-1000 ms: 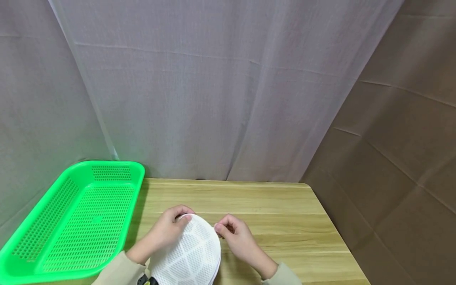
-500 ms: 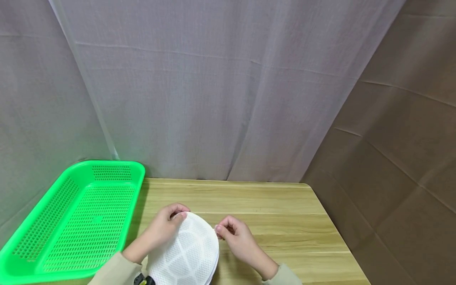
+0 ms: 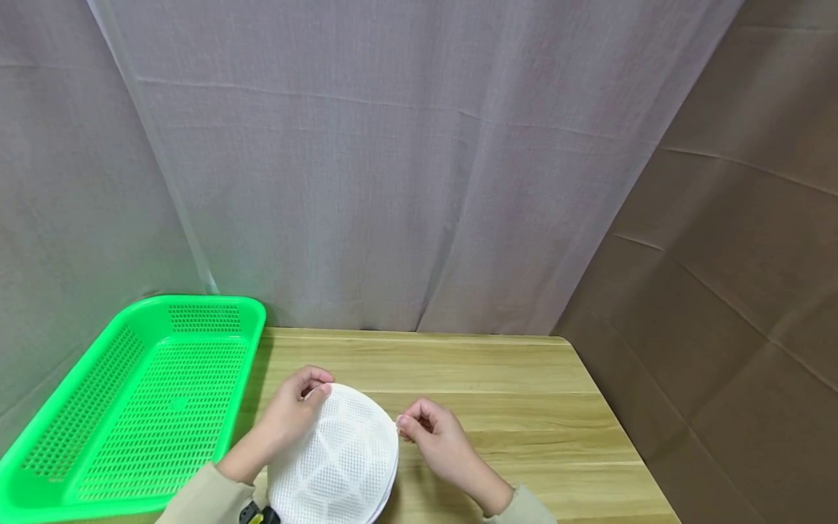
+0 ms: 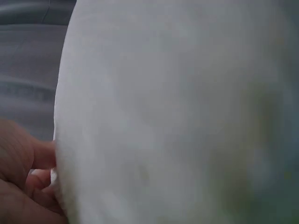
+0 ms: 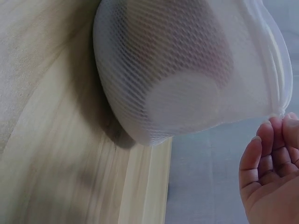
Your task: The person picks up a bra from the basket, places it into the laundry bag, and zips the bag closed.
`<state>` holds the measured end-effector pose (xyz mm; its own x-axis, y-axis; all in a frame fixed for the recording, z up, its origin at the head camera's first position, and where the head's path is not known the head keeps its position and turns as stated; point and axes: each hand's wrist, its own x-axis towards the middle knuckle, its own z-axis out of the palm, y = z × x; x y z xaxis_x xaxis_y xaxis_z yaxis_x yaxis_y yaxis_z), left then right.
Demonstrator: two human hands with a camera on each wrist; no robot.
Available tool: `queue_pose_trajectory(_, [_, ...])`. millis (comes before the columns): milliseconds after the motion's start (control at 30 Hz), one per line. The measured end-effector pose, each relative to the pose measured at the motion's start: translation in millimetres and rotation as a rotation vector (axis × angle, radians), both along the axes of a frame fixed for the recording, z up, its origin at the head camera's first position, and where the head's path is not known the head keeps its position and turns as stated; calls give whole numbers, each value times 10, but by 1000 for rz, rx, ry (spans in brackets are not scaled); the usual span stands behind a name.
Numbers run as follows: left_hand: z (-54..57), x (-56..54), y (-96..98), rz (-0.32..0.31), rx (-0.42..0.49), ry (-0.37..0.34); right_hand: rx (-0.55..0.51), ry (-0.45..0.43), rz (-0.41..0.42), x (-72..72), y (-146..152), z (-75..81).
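Note:
A white mesh laundry bag (image 3: 337,458) with a rounded top hangs in front of me, low in the head view. My left hand (image 3: 288,415) grips its upper left rim between thumb and fingers. At the upper right edge, my right hand (image 3: 432,440) pinches a small piece where the bag's zipped seam (image 5: 275,70) ends; the piece itself is mostly hidden by the fingertips. A pinkish shape shows dimly through the mesh in the right wrist view. Blurred white fabric (image 4: 154,102) fills most of the left wrist view.
A green plastic basket (image 3: 238,407) with perforated walls stands at the left of the wooden table (image 3: 524,407). Grey cloth (image 3: 360,182) hangs behind the table, and a brown cloth (image 3: 733,276) closes off the right side.
My left hand and the bag have shifted slightly left and up. My right hand has stayed almost in place, still pinching at the bag's edge.

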<state>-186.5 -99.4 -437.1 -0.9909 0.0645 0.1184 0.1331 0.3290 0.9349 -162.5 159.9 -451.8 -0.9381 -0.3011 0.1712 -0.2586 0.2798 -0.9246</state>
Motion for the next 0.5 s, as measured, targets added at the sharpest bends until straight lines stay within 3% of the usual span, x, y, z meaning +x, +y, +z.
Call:
queue_pose_trajectory(267, [-23, -54, -102, 75, 53, -26, -9, -11, -37, -18, 81, -29])
queue_pose_trajectory(500, [36, -48, -30, 29, -39, 36, -66, -32, -40, -43, 83, -12])
